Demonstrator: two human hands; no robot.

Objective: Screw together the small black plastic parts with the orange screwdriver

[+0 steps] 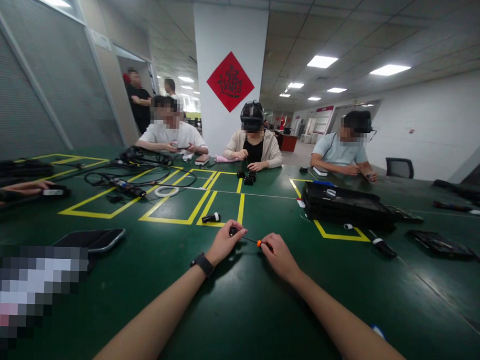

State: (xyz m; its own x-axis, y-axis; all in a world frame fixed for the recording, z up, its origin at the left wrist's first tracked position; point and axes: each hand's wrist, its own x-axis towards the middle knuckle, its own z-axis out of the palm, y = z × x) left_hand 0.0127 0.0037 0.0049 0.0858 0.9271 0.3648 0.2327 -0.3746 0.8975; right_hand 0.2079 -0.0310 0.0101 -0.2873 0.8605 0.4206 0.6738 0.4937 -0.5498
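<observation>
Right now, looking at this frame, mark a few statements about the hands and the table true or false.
1. The right hand holds an orange-handled screwdriver. True.
2. The left hand lies flat and empty. False: its fingers close on a small black part at the tool's tip.
3. A watch sits on the left wrist. True.
4. The table is red. False: it is green with yellow lines.
5. A small black cylinder lies beyond the hands. True.

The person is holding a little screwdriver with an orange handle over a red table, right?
Not quite. The head view shows the table is green with yellow lines, not red. Both the left hand and right hand do hold the orange-handled screwdriver.
</observation>
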